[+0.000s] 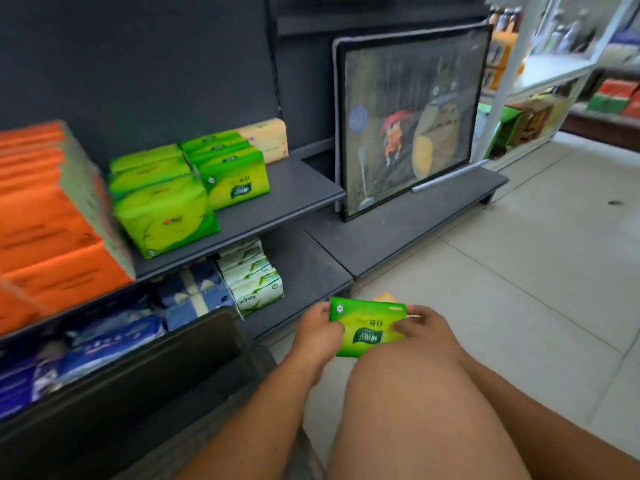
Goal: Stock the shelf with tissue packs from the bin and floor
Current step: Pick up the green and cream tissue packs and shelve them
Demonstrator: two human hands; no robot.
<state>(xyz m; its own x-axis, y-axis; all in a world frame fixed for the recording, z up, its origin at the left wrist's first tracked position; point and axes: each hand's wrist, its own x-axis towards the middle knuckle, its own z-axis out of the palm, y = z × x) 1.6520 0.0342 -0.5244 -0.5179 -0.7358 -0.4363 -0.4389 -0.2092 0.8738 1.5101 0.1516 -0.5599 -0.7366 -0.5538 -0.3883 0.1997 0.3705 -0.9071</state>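
A bare knee fills 6 o'clock. Just beyond it, the left hand and right hand pinch opposite ends of a green tissue pack, held above the tiled floor, which lies open toward 3 o'clock. The bin sits at 8 o'clock. At 10 o'clock, stacked green packs leave the upper shelf bare to its right edge

The green tissue pack at lower centre wore smooth, glossy plastic film, as did the green packs at centre left. The shelf board looked like matt dark grey metal. The floor at right was smooth pale tile. The bin at lower left looked like matt dark plastic.
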